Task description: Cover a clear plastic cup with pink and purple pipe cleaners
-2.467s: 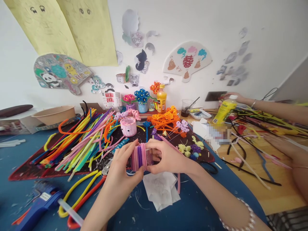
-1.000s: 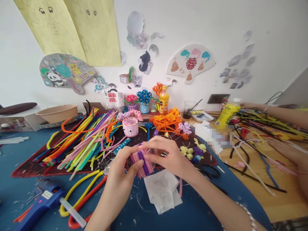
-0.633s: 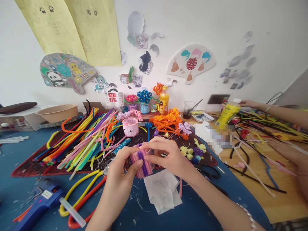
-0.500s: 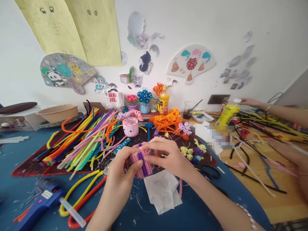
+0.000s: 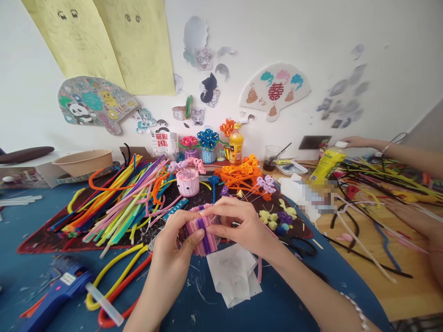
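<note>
Between my hands is a small cup (image 5: 206,243) covered in pink and purple pipe cleaners standing side by side. My left hand (image 5: 176,240) grips it from the left, with the thumb pressed on the front and the fingers at the top rim. My right hand (image 5: 238,226) closes on its right side, fingertips at the rim and on the purple strip. Below the cup lies a folded white paper (image 5: 235,276). Behind it stands a finished pink pot (image 5: 188,183) with dark eyes and curled pink flowers. The far side of the cup is hidden.
Left lies a heap of coloured pipe cleaners (image 5: 114,203); nearer is a blue glue gun (image 5: 57,295). Orange pipe-cleaner flowers (image 5: 238,177) and black scissors (image 5: 301,244) lie to the right. A co-worker's arms (image 5: 398,154) reach in at the right, near a yellow bottle (image 5: 327,163).
My hands and the cup have hardly moved. At the right, the co-worker's far hand has shifted slightly left behind the yellow bottle.
</note>
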A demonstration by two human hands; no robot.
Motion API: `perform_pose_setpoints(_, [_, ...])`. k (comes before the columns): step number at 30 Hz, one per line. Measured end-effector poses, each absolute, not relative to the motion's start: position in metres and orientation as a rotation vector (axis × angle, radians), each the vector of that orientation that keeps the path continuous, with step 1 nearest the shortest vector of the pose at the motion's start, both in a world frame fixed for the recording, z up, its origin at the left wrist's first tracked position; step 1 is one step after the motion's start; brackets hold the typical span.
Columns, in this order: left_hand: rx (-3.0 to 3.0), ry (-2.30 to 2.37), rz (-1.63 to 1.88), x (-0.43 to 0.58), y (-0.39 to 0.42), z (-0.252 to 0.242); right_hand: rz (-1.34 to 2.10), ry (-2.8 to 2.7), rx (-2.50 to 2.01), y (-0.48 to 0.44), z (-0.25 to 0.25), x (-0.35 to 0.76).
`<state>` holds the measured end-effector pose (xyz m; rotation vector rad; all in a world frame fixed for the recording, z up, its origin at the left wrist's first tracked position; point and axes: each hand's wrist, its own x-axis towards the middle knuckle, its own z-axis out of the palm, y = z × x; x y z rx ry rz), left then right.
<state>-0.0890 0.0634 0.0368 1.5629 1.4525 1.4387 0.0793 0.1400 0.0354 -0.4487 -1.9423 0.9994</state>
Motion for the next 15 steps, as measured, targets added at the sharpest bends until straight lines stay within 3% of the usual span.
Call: perform_pose_setpoints(15, [1.538,1.461,1.471,-0.0886,0.0652,0.0353,0.909,-1.912,-0.374,0.1405,0.0326,0.0778])
